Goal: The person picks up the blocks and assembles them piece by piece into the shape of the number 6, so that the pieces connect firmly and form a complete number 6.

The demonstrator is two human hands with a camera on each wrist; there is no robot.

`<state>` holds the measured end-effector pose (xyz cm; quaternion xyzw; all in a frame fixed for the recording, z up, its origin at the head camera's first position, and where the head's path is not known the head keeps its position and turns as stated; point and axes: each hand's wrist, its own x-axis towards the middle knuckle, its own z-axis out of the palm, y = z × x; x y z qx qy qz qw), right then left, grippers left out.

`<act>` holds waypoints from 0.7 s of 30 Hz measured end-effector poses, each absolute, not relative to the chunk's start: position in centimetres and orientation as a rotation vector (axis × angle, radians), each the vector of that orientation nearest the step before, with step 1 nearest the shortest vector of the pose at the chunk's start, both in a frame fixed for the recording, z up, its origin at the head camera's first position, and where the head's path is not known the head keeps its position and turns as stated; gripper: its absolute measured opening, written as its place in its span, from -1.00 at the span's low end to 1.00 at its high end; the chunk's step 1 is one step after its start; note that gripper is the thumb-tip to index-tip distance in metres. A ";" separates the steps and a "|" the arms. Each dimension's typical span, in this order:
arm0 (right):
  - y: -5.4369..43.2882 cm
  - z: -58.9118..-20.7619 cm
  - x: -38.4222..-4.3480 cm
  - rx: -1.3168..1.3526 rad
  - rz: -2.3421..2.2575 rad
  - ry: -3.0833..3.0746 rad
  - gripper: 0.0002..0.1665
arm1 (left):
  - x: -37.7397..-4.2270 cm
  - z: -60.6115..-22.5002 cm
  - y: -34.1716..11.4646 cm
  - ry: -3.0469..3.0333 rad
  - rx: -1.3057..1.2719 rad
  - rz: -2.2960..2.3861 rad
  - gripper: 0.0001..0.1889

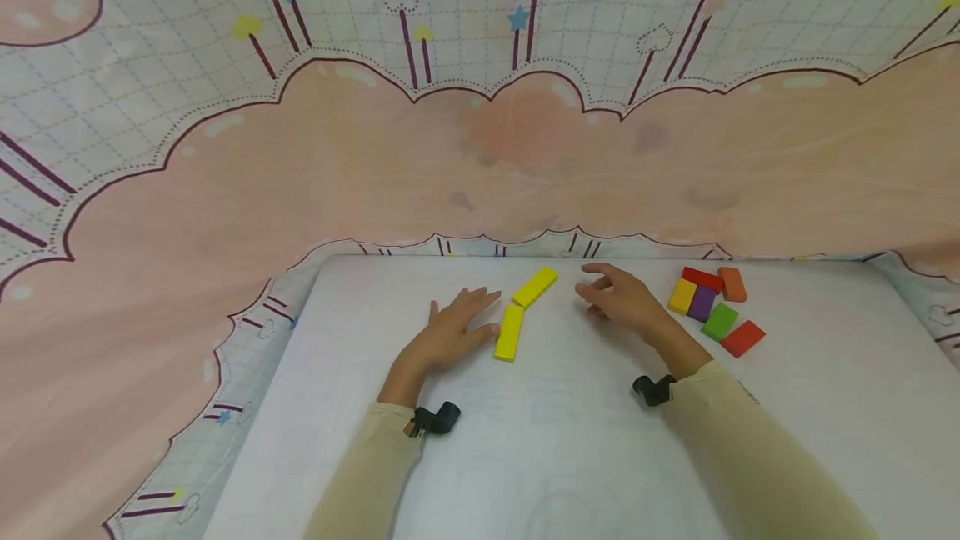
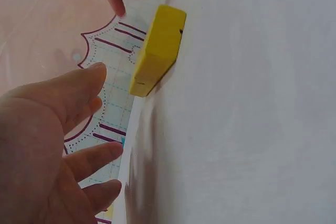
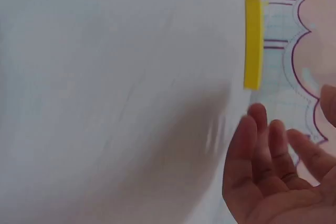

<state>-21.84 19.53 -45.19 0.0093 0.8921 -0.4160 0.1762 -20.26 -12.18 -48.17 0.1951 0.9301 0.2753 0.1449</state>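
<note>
Two yellow blocks meet near their ends on the white table: a nearer yellow block (image 1: 509, 333) and a farther yellow block (image 1: 536, 287) angled to the right. Just left of the nearer one is my left hand (image 1: 452, 330), fingers spread, its thumb close beside the block; in the left wrist view there is a gap between that hand (image 2: 58, 145) and a yellow block (image 2: 159, 48). My right hand (image 1: 618, 297) hovers right of the farther block with loosely bent fingers and nothing in them. The right wrist view shows this hand (image 3: 278, 177) apart from the yellow block (image 3: 253, 43).
At the right lies a cluster of coloured blocks: a red block (image 1: 703, 277), an orange block (image 1: 732, 284), a yellow-orange block (image 1: 682, 297), a purple block (image 1: 701, 303), a green block (image 1: 720, 322) and another red block (image 1: 743, 339). Patterned cloth (image 1: 480, 165) hangs behind the table (image 1: 555, 440).
</note>
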 end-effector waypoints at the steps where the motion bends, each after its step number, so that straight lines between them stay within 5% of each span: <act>1: 20.2 -45.0 -21.5 -0.026 -1.138 2.586 -0.29 | -20.4 -48.1 -12.1 2.683 0.574 0.789 -0.37; 13: 29.1 -43.4 -18.5 -0.317 -0.656 3.000 -0.39 | -22.6 -48.7 -11.7 2.540 0.643 0.719 -0.35; 21: 33.0 -43.7 -18.4 -0.186 -0.402 2.998 -0.18 | -22.8 -48.6 -11.5 2.534 0.687 0.648 -0.34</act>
